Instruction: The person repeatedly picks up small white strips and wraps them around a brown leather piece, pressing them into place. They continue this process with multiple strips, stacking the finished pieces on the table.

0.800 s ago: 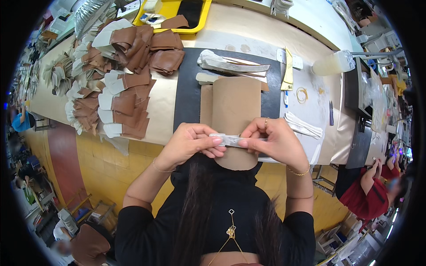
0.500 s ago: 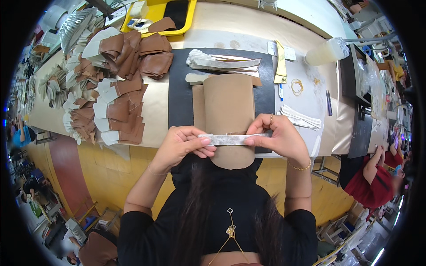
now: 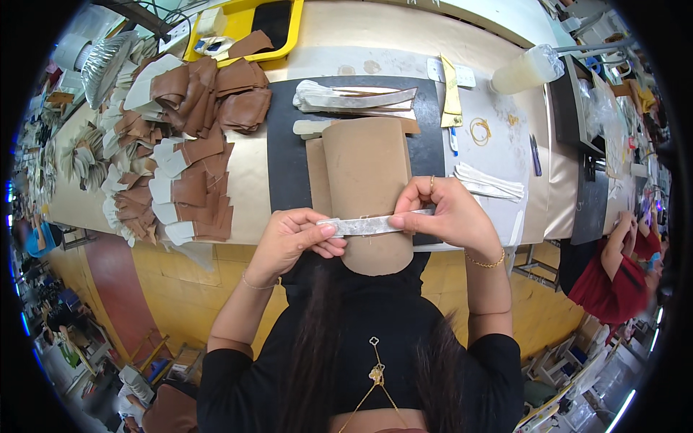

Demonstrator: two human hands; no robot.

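Between my two hands stretches a narrow whitish-grey strip, held level over the near end of a tan curved panel. My left hand pinches the strip's left end between thumb and fingers. Farther along it, toward the right end, my right hand grips it with thumb and forefinger; a short end pokes out past the fingers. The tan panel lies on a black mat and hangs over the table's near edge. Behind it rests a bundle of similar pale strips.
Brown and white leather-like pieces pile up at the left. A yellow tray stands at the back. To the right are white strips, a yellow strip, a plastic bottle and a dark slim tool. A person in red sits far right.
My right hand has shifted slightly left along the strip and up, so the strip now tilts a little higher at its right. Both hands keep their pinch. The whole view has shifted slightly.
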